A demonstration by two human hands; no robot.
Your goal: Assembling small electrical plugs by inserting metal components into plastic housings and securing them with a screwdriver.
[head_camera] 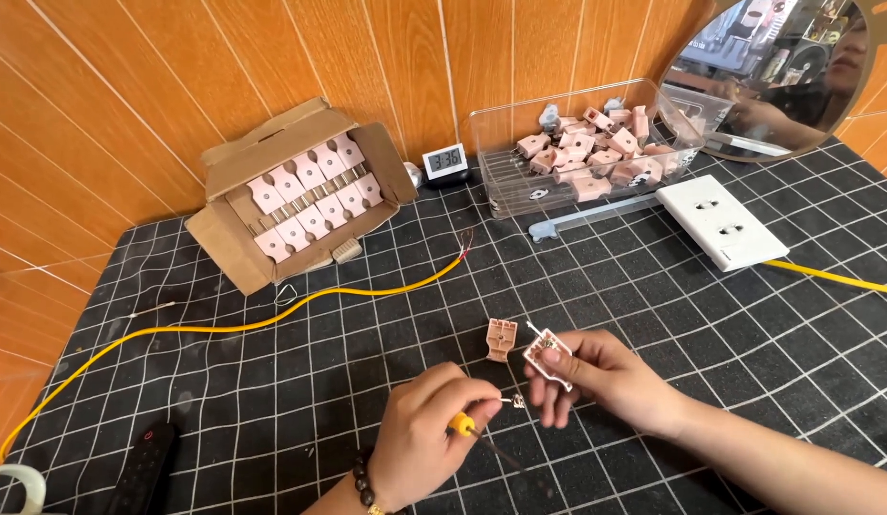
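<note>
My left hand, with a bead bracelet on the wrist, grips a small screwdriver with a yellow collar. Its tip points right, with a tiny metal piece at the end. My right hand pinches an open pink plug half with metal parts inside, just above the screwdriver's tip. The other pink plug half lies on the black gridded mat, just left of my right hand's fingers.
An open cardboard box of pink plugs stands at the back left. A clear bin with several more stands at the back centre. Also here are a white socket plate, yellow cable, small clock, round mirror and black remote.
</note>
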